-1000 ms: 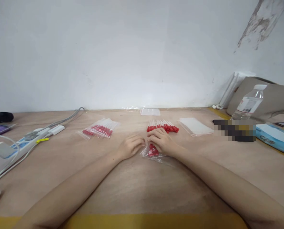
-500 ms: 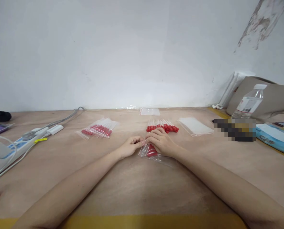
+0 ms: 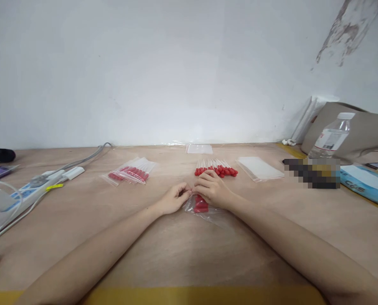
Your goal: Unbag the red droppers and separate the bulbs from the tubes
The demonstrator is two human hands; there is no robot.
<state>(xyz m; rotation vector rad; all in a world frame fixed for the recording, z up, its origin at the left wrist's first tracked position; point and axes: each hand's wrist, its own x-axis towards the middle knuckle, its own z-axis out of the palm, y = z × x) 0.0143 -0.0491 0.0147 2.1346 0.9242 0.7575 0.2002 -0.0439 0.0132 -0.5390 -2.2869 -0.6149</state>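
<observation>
A clear zip-lock bag with red-tipped sticks inside lies on the table in front of me. My left hand pinches the bag's upper left edge between thumb and index finger. From the other side my right hand grips the same edge, its fingers bent over the bag and hiding part of it. The two sets of fingertips meet at the edge. Just beyond my right hand rests a loose pile of white sticks with red tips, their red ends toward me.
Filled bags overlap on the left, and flat clear bags are stacked on the right. A small white stack sits by the wall. Farther out are a power strip, a water bottle and a blue tissue pack.
Both hands have shifted very slightly left along the bag's edge, still pinching it. The red ends in the bag show a little more below my right hand.
</observation>
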